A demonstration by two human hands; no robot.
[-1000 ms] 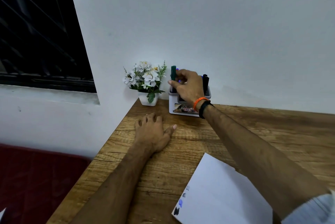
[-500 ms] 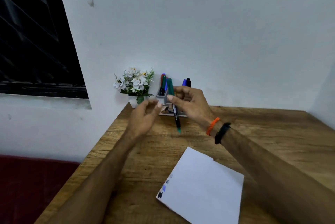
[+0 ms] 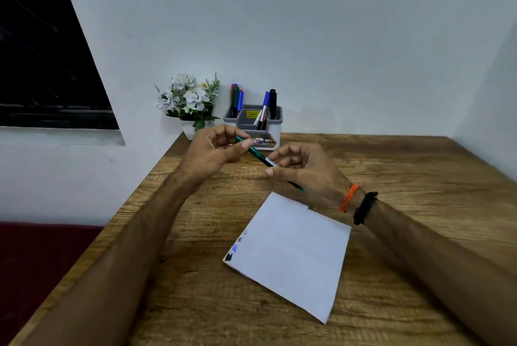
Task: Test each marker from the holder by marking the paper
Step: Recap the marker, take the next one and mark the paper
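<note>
At frame centre, the green marker (image 3: 256, 153) is pinched by left hand (image 3: 215, 149) and right hand (image 3: 302, 170); an uneven pull could fling its cap.

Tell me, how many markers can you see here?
6 at least: a green marker held between both hands; three standing in the holder's left slot; a blue and a black on its right. Others may hide.

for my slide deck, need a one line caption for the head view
Both hands grip a green marker above the paper.
</note>
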